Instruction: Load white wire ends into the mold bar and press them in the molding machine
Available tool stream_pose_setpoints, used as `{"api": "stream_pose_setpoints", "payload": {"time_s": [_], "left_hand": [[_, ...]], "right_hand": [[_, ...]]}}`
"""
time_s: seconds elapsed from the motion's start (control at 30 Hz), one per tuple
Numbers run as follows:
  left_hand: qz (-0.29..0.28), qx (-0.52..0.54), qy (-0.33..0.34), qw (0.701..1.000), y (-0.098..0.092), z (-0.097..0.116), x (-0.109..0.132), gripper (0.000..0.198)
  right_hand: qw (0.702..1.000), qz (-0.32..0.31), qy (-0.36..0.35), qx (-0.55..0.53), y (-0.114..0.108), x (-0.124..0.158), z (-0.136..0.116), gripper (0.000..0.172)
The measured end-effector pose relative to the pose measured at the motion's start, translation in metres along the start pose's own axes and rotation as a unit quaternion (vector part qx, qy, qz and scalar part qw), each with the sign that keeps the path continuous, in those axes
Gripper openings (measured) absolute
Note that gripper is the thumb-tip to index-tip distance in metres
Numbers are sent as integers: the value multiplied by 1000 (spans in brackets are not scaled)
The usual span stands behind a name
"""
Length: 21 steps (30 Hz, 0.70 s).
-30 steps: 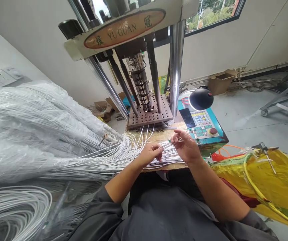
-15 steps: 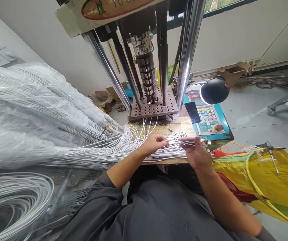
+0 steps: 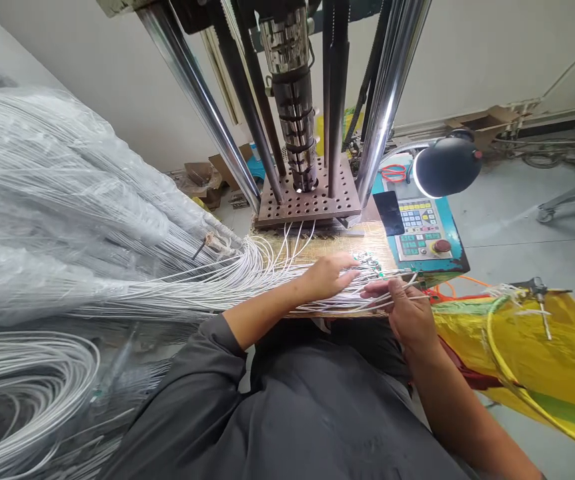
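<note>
A thick spread of white cables (image 3: 207, 293) runs from the left across the wooden bench top. Small green-and-metal ends (image 3: 367, 262) lie heaped where the cables finish. Over those cables, just left of the heap, is my left hand (image 3: 325, 277), its thumb and fingers apart. My right hand (image 3: 410, 310) is closed around a few white cables, thumb on top, near the bench's right end. The ends of the held cables poke out past the thumb. A few cables pass under the perforated metal plate (image 3: 267, 212) of the press.
The press has shiny columns (image 3: 390, 113) and a central shaft (image 3: 297, 127). To its right are a control panel (image 3: 420, 230), a black phone-like slab (image 3: 389, 213) and a black lamp (image 3: 447, 165). Plastic-wrapped cable bundles (image 3: 67, 173) crowd the left; a yellow sack (image 3: 527, 347) hangs right.
My left hand has parted its fingers and moved slightly toward the heap of cable ends. My right hand has turned and shifted a little right, still holding cables. The view has tilted slightly.
</note>
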<state>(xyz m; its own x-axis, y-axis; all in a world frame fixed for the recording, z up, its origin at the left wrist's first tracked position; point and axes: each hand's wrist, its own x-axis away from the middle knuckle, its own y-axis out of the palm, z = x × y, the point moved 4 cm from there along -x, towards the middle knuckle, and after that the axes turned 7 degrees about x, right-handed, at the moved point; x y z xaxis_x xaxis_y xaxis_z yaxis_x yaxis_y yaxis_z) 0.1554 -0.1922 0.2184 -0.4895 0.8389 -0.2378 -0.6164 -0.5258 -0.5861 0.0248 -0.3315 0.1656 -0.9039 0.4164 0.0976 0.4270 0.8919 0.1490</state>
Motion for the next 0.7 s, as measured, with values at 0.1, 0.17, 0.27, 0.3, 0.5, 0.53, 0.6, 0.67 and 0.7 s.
{"api": "stream_pose_setpoints", "payload": {"time_s": [0.1,0.17,0.27,0.3,0.5,0.53,0.6,0.67,0.7], "left_hand": [[-62,82,-31,994,22,4,-13,25],[-116,148,-79,979,34,2,-20,25],[-164,259,-143,941,45,1,-22,28],[-154,287,-153,933,46,2,-20,28],[-109,452,-230,855,57,21,-2,35],[-109,465,-237,846,59,23,0,37],[-88,461,-233,852,61,24,3,38],[-48,442,-222,868,61,21,4,38],[-31,437,-219,872,61,18,4,39]], "right_hand": [[997,-13,-41,59,-2,0,-2,35],[991,-9,-69,117,-5,-1,-5,36],[950,54,-157,266,-10,-4,-13,40],[923,80,-193,323,-11,-5,-17,41],[769,143,-281,556,-11,-10,-31,48],[743,141,-279,592,-12,-11,-31,50],[724,126,-263,625,-19,-14,-30,53],[756,84,-234,606,-31,-16,-25,53],[790,47,-212,573,-38,-17,-22,53]]}}
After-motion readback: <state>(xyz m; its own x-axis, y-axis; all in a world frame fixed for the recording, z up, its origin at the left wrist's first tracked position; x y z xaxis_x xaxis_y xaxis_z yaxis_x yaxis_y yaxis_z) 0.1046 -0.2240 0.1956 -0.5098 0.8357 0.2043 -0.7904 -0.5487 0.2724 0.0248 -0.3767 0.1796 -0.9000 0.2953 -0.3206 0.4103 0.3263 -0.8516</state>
